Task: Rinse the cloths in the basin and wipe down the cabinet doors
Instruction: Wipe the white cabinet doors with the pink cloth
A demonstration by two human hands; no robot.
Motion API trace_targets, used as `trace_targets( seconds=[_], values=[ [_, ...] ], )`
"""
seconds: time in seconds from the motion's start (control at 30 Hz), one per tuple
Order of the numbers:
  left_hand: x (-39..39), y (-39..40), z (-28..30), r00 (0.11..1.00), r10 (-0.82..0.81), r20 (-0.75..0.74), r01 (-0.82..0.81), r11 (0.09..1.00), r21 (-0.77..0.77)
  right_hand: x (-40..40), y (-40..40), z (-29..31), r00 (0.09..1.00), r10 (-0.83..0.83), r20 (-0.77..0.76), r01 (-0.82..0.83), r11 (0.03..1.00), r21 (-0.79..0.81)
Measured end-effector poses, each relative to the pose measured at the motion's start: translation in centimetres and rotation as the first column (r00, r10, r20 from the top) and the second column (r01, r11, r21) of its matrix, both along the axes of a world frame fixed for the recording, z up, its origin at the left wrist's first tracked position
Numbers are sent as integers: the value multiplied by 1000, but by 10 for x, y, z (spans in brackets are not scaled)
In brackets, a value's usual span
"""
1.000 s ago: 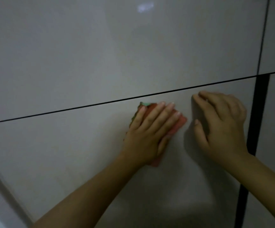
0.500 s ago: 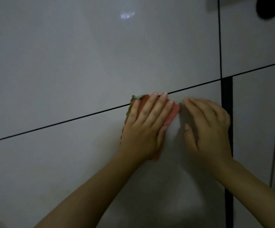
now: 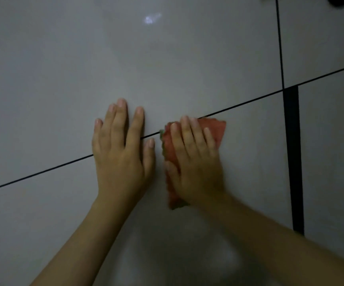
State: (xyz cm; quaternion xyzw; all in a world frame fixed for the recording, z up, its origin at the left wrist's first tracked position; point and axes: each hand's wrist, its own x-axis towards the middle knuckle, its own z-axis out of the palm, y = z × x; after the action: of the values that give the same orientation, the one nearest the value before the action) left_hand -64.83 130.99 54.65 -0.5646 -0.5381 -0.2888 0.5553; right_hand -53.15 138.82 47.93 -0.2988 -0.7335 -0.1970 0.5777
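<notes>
A: Left to right. Left hand (image 3: pixel 121 153) first: flat on the glossy cabinet door (image 3: pixel 64 69), fingers (image 3: pixel 120 120) straight and loosely spread, thumb out toward 3 o'clock. Nothing in it. It straddles the dark seam (image 3: pixel 43 172) between the upper and lower door panels.

B: Just bracing, by the look of it. And the cloth?

A: Red cloth (image 3: pixel 216 131), folded small, with a greenish edge showing along its 9 o'clock side. It lies just beside the left thumb, at its 3 o'clock, pressed to the door right on the same seam. One corner pokes out at 1 o'clock from under the right hand (image 3: pixel 196 164).

B: Grip on it?

A: No pinch. Right palm on top, fingers (image 3: pixel 187 137) extended and close together, thumb lying along the cloth's 9 o'clock edge. Pinned by pressure, not clasped. The right hand is slightly blurred.

B: Handling notes?

A: Soft, light, limp; probably damp, though I cannot tell from this. On a door this smooth it should slide easily, and a folded pad may creep or unfold under a flat palm. My judgement: keep the palm over the middle, fingertips covering the leading edge. To lift it away, pinch the free 1 o'clock corner.

B: Further right?

A: A wider black vertical gap (image 3: pixel 292 162) at 3 o'clock, then another door panel (image 3: pixel 327 162).
</notes>
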Motion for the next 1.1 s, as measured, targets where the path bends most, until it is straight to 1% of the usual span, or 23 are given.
trace_targets(
  seconds=[0.07,0.1,0.17,0.23,0.27,0.3,0.33,0.4,0.43,0.47,0.5,0.57,0.63,0.67,0.7,0.73,0.8,0.87,0.9,0.97,1.03,1.07,1.1],
  values=[
    [5,3,-2,1000,12,12,-12,1000,16,40,26,6,992,-15,129,1,995,102],
    [9,5,-4,999,21,24,-22,1000,20,61,41,13,991,-52,122,40,994,100],
    [17,9,-8,998,30,61,-32,999,28,88,60,29,993,-110,-51,109,994,-16],
    [28,16,-11,994,32,105,-36,999,34,78,55,36,933,-192,-303,147,975,-166],
    [33,18,-13,993,34,112,-38,999,35,67,48,30,904,-230,-361,164,965,-203],
    [39,22,-15,994,38,103,-41,999,32,56,42,20,915,-222,-338,169,969,-180],
    [45,25,-18,996,36,82,-38,999,20,51,38,5,958,-180,-224,161,982,-100],
    [59,29,-27,999,14,36,-13,1000,-17,74,49,-17,990,-102,98,96,993,67],
    [65,32,-31,1000,4,22,-4,999,-34,96,62,-19,983,-100,157,84,991,106],
    [71,36,-34,1000,-4,11,5,999,-53,117,76,-18,983,-112,145,98,990,97],
    [77,39,-37,1000,-15,-2,15,997,-72,136,90,-14,991,-120,65,118,992,41],
    [92,49,-41,999,-37,-27,35,995,-88,159,105,0,970,-146,-194,127,986,-109],
    [106,59,-41,997,-70,-24,68,994,-91,146,100,6,868,-222,-444,126,964,-235],
    [112,63,-42,996,-86,-11,85,992,-95,134,93,2,825,-257,-504,125,951,-282],
    [117,67,-43,996,-94,-2,94,991,-96,125,88,-5,826,-259,-500,124,950,-287],
    [120,71,-43,995,-97,-1,96,990,-99,120,84,-16,876,-229,-425,128,959,-254],
    [125,78,-45,997,-82,-1,81,991,-104,137,89,-40,980,-134,-150,117,986,-120],
    [130,83,-46,998,-62,11,63,994,-91,178,113,-47,994,-107,-24,106,994,-36],
    [133,84,-47,998,-60,23,62,994,-88,197,126,-45,992,-112,-56,109,993,-52],
    [141,87,-48,998,-51,45,54,995,-83,218,140,-33,964,-134,-229,102,984,-148],
    [144,90,-49,998,-30,53,34,996,-79,201,135,-29,883,-187,-431,92,969,-231],
    [144,91,-50,998,-15,54,20,997,-79,185,126,-34,845,-214,-491,93,961,-260],
    [144,93,-50,999,-4,54,9,997,-77,170,116,-44,845,-220,-487,96,959,-267]
  ],
)
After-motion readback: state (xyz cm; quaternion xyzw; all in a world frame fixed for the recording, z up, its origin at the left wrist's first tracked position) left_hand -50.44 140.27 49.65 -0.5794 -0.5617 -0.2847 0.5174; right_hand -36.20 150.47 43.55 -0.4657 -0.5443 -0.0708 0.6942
